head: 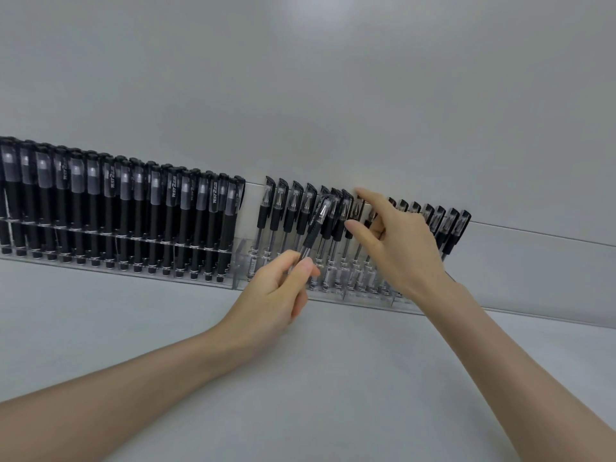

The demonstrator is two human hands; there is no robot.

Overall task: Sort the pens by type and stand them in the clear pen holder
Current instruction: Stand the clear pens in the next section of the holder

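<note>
The left hand (283, 288) pinches a clear-barrel pen (315, 225), tilted above the clear pen holder (366, 300). The right hand (396, 241), fingers spread wide, touches the standing pens (293, 211). Risk: a tilted insertion may jam between neighbours or topple them.

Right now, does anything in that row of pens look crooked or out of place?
Yes: one clear-barrelled pen slants across the upright ones in the clear pen holder, because the left hand pinches its lower end.
</note>
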